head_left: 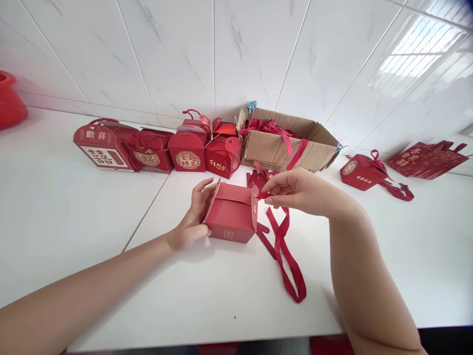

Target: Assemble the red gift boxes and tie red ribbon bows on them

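A red paper gift box with gold print stands tilted at the middle of the white table. My left hand grips its left side, thumb at the lower front corner and fingers behind. At the box's right flap, my right hand is closed in a pinch on the end of a red ribbon, close to a hole in the flap. The rest of that ribbon hangs and lies in a loop on the table to the right of the box. Flat red card pieces lie behind the box, partly hidden by it and the right hand.
Several finished red boxes line the wall at the left. A cardboard carton with red ribbons stands behind my hands. To the right are a ribboned box and flat red bags. A red container is far left.
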The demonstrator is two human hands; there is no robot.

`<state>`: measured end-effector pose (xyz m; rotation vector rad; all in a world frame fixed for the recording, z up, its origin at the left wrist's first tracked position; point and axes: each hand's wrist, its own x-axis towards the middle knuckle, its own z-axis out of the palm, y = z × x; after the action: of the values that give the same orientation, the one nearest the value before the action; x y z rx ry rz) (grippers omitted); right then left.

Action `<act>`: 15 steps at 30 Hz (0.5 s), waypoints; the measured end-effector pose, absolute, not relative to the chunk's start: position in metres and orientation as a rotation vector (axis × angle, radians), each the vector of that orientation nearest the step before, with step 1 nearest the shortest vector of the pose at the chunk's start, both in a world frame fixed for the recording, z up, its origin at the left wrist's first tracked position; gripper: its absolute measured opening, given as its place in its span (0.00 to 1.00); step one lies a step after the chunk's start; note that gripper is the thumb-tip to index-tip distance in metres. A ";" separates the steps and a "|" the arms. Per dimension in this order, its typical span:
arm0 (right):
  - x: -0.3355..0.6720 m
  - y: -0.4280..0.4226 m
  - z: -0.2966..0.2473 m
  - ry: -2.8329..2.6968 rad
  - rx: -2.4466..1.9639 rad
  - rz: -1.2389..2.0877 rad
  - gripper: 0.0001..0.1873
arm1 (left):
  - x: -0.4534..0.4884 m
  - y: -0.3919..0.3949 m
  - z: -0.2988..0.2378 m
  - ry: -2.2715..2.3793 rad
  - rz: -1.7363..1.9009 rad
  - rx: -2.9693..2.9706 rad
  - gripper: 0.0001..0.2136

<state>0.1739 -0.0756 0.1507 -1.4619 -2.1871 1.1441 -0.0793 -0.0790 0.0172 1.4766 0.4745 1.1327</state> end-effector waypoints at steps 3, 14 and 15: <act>0.176 -0.077 0.152 -2.165 -1.413 1.151 0.07 | -0.080 -0.079 0.016 0.476 1.133 1.459 0.41; 0.199 -0.087 0.167 -1.787 -1.196 0.889 0.16 | -0.080 -0.077 0.014 0.460 1.162 1.483 0.41; 0.206 -0.086 0.170 -1.764 -1.222 0.837 0.16 | -0.080 -0.076 0.012 0.464 1.166 1.487 0.41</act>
<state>0.2061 -0.0856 0.1695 -1.2222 -1.7644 0.8372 -0.0798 -0.0756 0.0124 1.4868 0.4635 1.1657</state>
